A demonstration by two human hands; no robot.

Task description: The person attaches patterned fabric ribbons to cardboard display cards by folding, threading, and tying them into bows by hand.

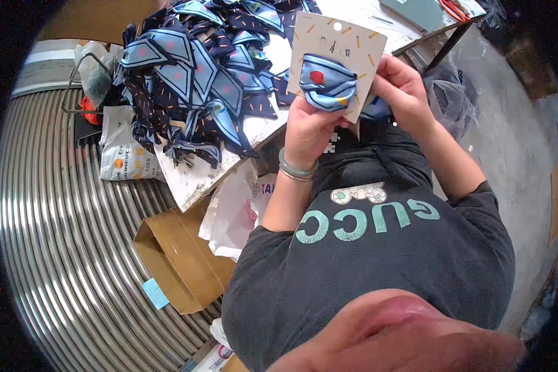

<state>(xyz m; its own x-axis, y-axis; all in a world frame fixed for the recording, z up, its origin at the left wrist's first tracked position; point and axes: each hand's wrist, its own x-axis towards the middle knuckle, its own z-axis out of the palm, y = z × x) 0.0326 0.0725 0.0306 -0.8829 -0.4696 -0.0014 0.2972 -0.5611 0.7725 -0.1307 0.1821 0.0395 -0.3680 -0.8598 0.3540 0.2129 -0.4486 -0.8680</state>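
Beside the fabric heap [192,74], a printed card [340,42] and its blue bow [332,79] are pinched by the left hand [311,129], the card's edge gripped by the right hand [406,94], and might be creased by uneven pressure.

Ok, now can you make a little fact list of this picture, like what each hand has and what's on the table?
Left hand: holding the card low down, thumb in front
Left wrist: a greenish bangle
Right hand: closed at the card's right edge
Card look: cream with orange marks, hole near the top
On the card: light-blue fabric piece with dark stripes and a red spot
On the table: a heap of blue and dark fabric pieces
Near the table: cardboard box
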